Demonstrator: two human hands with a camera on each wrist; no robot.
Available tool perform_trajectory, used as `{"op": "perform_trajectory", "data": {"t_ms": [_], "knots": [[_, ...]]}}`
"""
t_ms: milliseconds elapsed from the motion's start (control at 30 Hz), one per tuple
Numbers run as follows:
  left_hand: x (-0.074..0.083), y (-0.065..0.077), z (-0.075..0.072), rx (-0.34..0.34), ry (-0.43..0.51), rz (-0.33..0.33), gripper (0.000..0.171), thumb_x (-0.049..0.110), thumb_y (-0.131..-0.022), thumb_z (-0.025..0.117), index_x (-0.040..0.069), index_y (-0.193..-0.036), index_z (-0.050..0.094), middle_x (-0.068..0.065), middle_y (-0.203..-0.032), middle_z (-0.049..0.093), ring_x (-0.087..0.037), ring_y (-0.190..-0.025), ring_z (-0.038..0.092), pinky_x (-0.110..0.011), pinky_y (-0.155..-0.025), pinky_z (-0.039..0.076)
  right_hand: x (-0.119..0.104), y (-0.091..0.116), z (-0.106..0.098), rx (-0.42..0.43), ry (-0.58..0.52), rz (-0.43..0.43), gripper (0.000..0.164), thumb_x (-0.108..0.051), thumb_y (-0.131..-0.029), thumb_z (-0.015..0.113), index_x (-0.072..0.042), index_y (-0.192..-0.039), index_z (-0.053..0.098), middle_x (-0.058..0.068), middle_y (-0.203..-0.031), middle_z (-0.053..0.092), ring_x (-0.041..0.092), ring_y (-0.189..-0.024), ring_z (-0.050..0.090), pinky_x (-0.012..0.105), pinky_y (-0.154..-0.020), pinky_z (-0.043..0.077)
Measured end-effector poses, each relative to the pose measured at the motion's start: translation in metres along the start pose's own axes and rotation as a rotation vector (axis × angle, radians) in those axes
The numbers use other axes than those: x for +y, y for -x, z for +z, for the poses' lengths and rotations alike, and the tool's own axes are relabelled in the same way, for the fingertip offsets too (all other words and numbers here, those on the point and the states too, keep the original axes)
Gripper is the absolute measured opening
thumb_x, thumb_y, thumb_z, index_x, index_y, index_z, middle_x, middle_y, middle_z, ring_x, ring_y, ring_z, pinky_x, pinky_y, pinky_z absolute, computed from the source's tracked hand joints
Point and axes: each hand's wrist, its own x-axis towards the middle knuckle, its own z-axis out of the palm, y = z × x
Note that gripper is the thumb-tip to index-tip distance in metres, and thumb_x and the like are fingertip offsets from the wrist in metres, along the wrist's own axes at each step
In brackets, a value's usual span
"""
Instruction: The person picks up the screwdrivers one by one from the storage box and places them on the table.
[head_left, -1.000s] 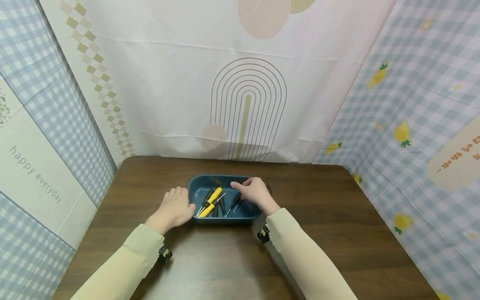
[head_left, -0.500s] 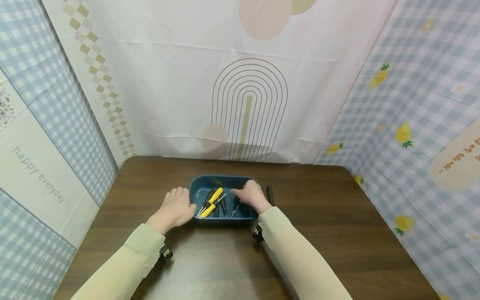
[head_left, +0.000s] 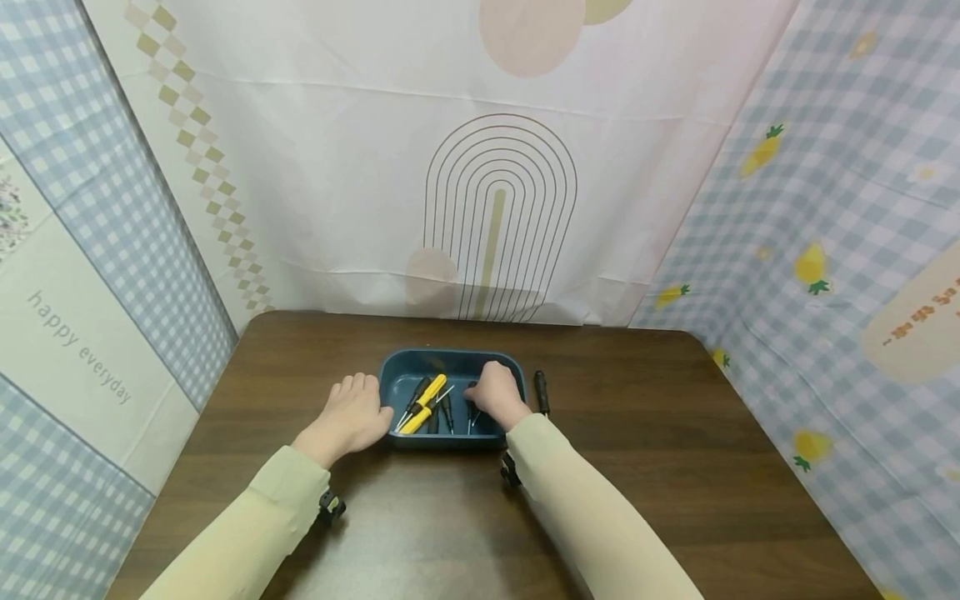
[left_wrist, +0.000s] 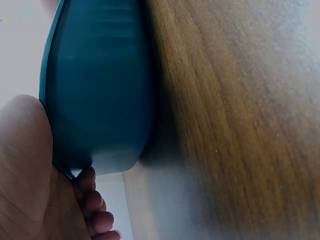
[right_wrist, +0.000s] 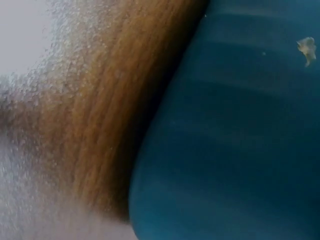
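The blue plastic bin (head_left: 450, 440) stands on the table, holding several screwdrivers. At its left end my left hand (head_left: 351, 418) grips the rim, thumb on the inner side and fingertips curled against the outside in the left wrist view. My right hand (head_left: 498, 393) reaches down inside the right end, its thumb on a black-handled screwdriver (head_left: 471, 410); its other fingers are hidden behind the hand. Two yellow-handled screwdrivers (head_left: 432, 388) lie crossed at the left of the bin among black-handled ones (head_left: 447, 408). The right wrist view shows the bin's outer wall (right_wrist: 235, 135), without the hand.
Another black-handled screwdriver (head_left: 542, 390) lies on the brown wooden table (head_left: 637, 433), just right of the bin. A white patterned cloth (head_left: 360, 167) hangs behind the table, with checked cloth (head_left: 795, 200) along the right side.
My right hand has lowered into the bin and turned, its fingers going out of sight. The black-handled screwdriver at its thumb has shifted more upright in view. My left hand stays on the rim.
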Motion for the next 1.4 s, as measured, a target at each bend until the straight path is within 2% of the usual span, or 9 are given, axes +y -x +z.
{"op": "perform_trajectory", "data": {"t_ms": [400, 533, 633, 833, 933, 1067, 1167, 1267, 1400], "knots": [[0.001, 0.001, -0.001, 0.004, -0.001, -0.001, 0.049, 0.033, -0.089, 0.052, -0.008, -0.116, 0.048, -0.014, -0.1, 0.046, -0.032, -0.098, 0.041, -0.049, -0.088, 0.033, 0.001, 0.001, 0.001, -0.032, -0.001, -0.008, 0.026, -0.016, -0.087, 0.069, -0.006, -0.065, 0.061, 0.005, -0.058, 0.056, 0.017, -0.049, 0.054, 0.029, -0.046, 0.043], [0.001, 0.0, 0.0, 0.001, 0.001, 0.0, 0.05, 0.033, -0.088, 0.052, -0.008, -0.116, 0.048, -0.014, -0.1, 0.046, -0.032, -0.098, 0.041, -0.049, -0.088, 0.033, 0.003, -0.001, -0.001, -0.043, -0.017, 0.016, 0.037, -0.018, -0.086, 0.07, -0.011, -0.056, 0.05, 0.0, -0.05, 0.046, 0.015, -0.044, 0.049, 0.028, -0.044, 0.04], [0.0, 0.0, 0.001, 0.003, -0.004, 0.001, 0.049, 0.033, -0.088, 0.052, -0.007, -0.116, 0.048, -0.014, -0.1, 0.046, -0.033, -0.098, 0.041, -0.05, -0.088, 0.033, 0.005, 0.0, -0.003, -0.04, -0.03, 0.009, 0.046, -0.018, -0.086, 0.069, -0.013, -0.05, 0.042, -0.003, -0.045, 0.036, 0.014, -0.039, 0.04, 0.028, -0.042, 0.036], [0.0, 0.0, 0.001, -0.001, -0.008, -0.004, 0.051, 0.034, -0.089, 0.053, -0.007, -0.118, 0.048, -0.014, -0.102, 0.047, -0.032, -0.098, 0.041, -0.05, -0.089, 0.033, 0.007, 0.002, -0.01, 0.013, -0.1, -0.047, 0.048, -0.019, -0.086, 0.068, -0.015, -0.048, 0.039, -0.005, -0.044, 0.029, 0.011, -0.039, 0.029, 0.027, -0.041, 0.027], [-0.001, 0.0, 0.002, -0.001, -0.007, -0.006, 0.052, 0.034, -0.089, 0.053, -0.007, -0.119, 0.047, -0.015, -0.103, 0.047, -0.032, -0.099, 0.041, -0.051, -0.09, 0.033, 0.009, 0.004, -0.014, 0.015, -0.171, -0.072, 0.041, -0.019, -0.087, 0.067, -0.013, -0.053, 0.046, -0.002, -0.048, 0.04, 0.013, -0.043, 0.039, 0.028, -0.043, 0.032], [-0.001, -0.001, 0.003, -0.003, -0.006, -0.005, 0.052, 0.034, -0.089, 0.052, -0.007, -0.12, 0.047, -0.015, -0.104, 0.047, -0.033, -0.099, 0.041, -0.051, -0.091, 0.033, 0.011, 0.009, -0.026, 0.0, -0.304, -0.091, 0.016, -0.019, -0.089, 0.065, -0.005, -0.082, 0.064, 0.004, -0.07, 0.062, 0.015, -0.061, 0.06, 0.032, -0.056, 0.047], [0.0, -0.001, 0.002, 0.0, -0.008, -0.005, 0.052, 0.034, -0.089, 0.053, -0.008, -0.119, 0.047, -0.015, -0.104, 0.047, -0.033, -0.099, 0.041, -0.051, -0.09, 0.033, 0.013, 0.013, -0.037, -0.006, -0.419, -0.107, 0.024, -0.019, -0.09, 0.066, -0.001, -0.105, 0.064, 0.008, -0.088, 0.067, 0.016, -0.073, 0.067, 0.037, -0.072, 0.053], [0.0, 0.0, 0.001, -0.003, -0.009, -0.006, 0.051, 0.034, -0.089, 0.053, -0.008, -0.118, 0.047, -0.015, -0.102, 0.046, -0.032, -0.098, 0.041, -0.05, -0.09, 0.033, 0.016, 0.014, -0.045, -0.011, -0.522, -0.124, 0.026, -0.017, -0.091, 0.067, 0.002, -0.108, 0.063, 0.012, -0.096, 0.068, 0.019, -0.077, 0.069, 0.039, -0.076, 0.054], [0.001, 0.0, -0.001, -0.01, -0.003, -0.01, 0.05, 0.034, -0.089, 0.053, -0.007, -0.118, 0.048, -0.014, -0.101, 0.046, -0.032, -0.097, 0.041, -0.05, -0.089, 0.033, 0.021, 0.015, -0.052, -0.029, -0.619, -0.134, 0.029, -0.015, -0.09, 0.067, 0.004, -0.111, 0.061, 0.015, -0.1, 0.067, 0.023, -0.079, 0.07, 0.039, -0.076, 0.055]]}}
